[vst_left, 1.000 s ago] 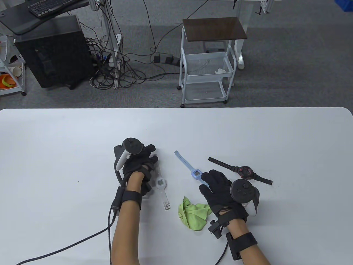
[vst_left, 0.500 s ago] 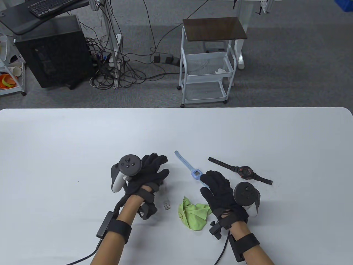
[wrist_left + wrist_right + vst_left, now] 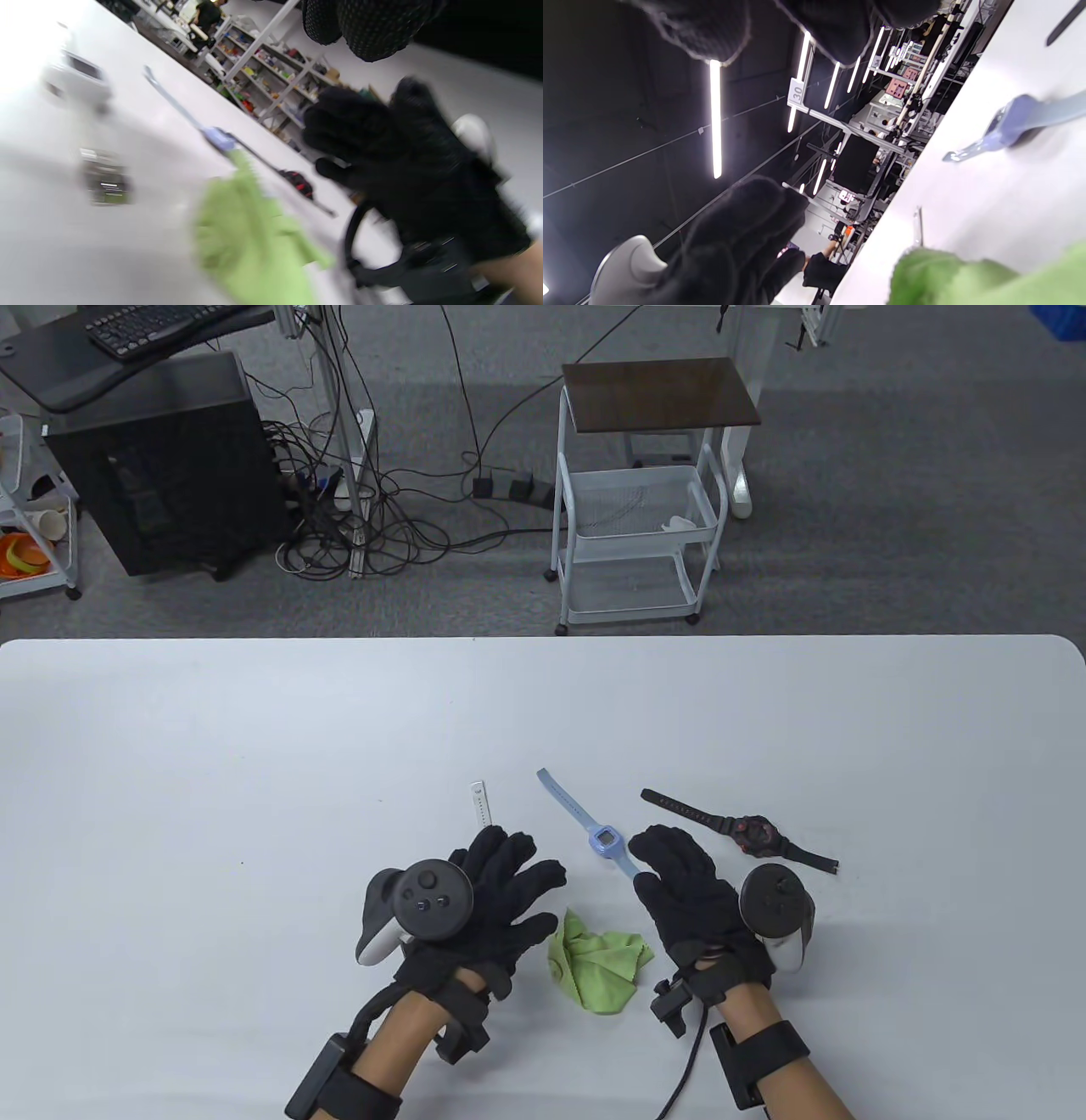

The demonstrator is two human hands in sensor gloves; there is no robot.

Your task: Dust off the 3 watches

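From the table view we saw our left hand (image 3: pixel 488 903) spread flat, fingers straight, over the white watch (image 3: pixel 481 802), whose strap end poked out beyond the fingertips. Our right hand (image 3: pixel 687 891) lay relaxed on the desk (image 3: pixel 212 746), touching the blue watch (image 3: pixel 594 831); the black watch (image 3: pixel 747 833) lay just beside it. The green cloth (image 3: pixel 598 963) sat between our hands.

The left wrist view (badly blurred) showed the cloth (image 3: pixel 250 237) and the right hand (image 3: pixel 407 161).

In the right wrist view the blue watch (image 3: pixel 1014 123) lay beyond the cloth (image 3: pixel 984 275).
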